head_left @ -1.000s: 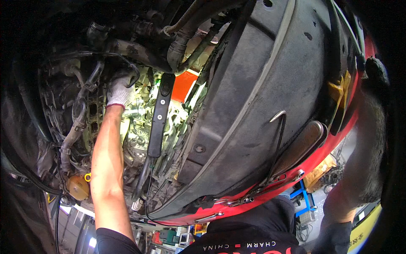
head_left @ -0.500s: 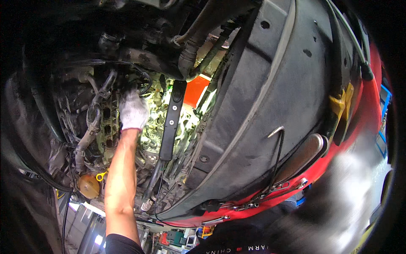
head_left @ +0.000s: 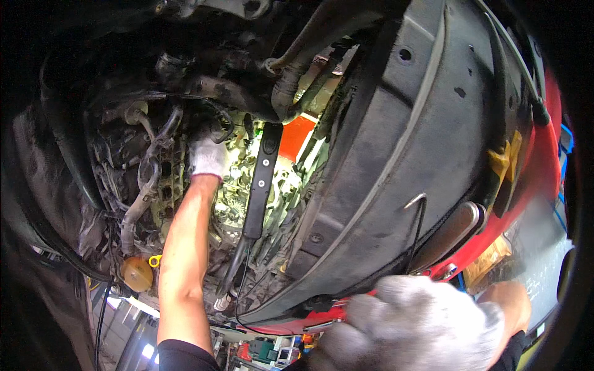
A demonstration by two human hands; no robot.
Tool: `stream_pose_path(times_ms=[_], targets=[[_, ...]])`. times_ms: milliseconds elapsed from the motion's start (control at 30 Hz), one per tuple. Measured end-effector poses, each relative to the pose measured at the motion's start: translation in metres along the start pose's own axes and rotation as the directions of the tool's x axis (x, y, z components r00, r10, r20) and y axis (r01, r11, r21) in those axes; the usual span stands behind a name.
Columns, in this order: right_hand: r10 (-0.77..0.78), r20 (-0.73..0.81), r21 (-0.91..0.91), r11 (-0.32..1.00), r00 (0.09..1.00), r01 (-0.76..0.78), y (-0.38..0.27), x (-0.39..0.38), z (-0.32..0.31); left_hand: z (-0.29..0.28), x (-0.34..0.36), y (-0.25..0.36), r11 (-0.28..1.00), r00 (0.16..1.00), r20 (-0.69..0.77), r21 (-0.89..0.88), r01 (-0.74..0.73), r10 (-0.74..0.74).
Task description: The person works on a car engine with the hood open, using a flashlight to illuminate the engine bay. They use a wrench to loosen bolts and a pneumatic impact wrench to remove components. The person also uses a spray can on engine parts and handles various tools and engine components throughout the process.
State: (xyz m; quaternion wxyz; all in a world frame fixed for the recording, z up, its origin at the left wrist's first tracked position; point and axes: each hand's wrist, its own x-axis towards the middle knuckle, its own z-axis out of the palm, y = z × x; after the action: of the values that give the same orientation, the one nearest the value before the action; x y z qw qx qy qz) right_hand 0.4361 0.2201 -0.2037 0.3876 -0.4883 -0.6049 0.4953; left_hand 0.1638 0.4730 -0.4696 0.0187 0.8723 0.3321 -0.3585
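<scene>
My left hand [head_left: 208, 154], in a whitish knit glove, reaches deep into the engine bay beside the engine block [head_left: 166, 185]. Its fingers are lost among dark hoses and parts, so what they touch is hidden. A black work lamp [head_left: 262, 179] stands to its right, lighting the engine. Blurred and close, my gloved right hand [head_left: 421, 324] is over the red front edge of the car. Its fingers are smeared, and I cannot tell what is in them. A chrome socket [head_left: 450, 270] lies just beyond it, and a thin bent rod [head_left: 421, 216] rises above.
A broad black panel [head_left: 371, 167] runs along the right, with a brown-faced oval object [head_left: 447, 232] and a yellow glove-like item [head_left: 504, 157] on it. An amber reservoir [head_left: 137, 274] with a yellow ring [head_left: 154, 261] is at lower left. Thick hoses cross above.
My right hand has swung left and inward from the far right, now covering the tools on the red edge. My left hand stays in the engine bay; the view has shifted slightly.
</scene>
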Motion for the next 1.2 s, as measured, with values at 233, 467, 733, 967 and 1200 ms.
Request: stream_pose_path(times_ms=[233, 467, 733, 967, 1200], targets=[[-0.036, -0.135, -0.037, 0.999, 0.990, 0.031, 0.008, 0.025, 0.047, 0.026, 0.055, -0.018, 0.984, 0.981, 0.086, 0.071, 0.165, -0.171], [-0.018, -0.247, -0.043, 0.999, 0.969, 0.007, 0.017, 0.033, 0.078, 0.044, 0.066, -0.011, 0.974, 0.980, 0.034, 0.122, 0.193, -0.198], [0.074, -0.270, -0.068, 0.993, 0.960, -0.096, 0.019, 0.033, 0.085, 0.028, 0.069, 0.013, 0.972, 0.983, -0.011, 0.145, 0.184, -0.184], [0.104, -0.238, -0.081, 0.989, 0.966, -0.127, 0.019, 0.033, 0.086, 0.030, 0.056, 0.008, 0.973, 0.982, -0.071, 0.144, 0.181, -0.173], [0.020, -0.238, -0.065, 0.997, 0.971, -0.037, 0.026, 0.033, 0.088, 0.034, 0.060, 0.003, 0.975, 0.974, -0.172, 0.141, 0.170, -0.145]])
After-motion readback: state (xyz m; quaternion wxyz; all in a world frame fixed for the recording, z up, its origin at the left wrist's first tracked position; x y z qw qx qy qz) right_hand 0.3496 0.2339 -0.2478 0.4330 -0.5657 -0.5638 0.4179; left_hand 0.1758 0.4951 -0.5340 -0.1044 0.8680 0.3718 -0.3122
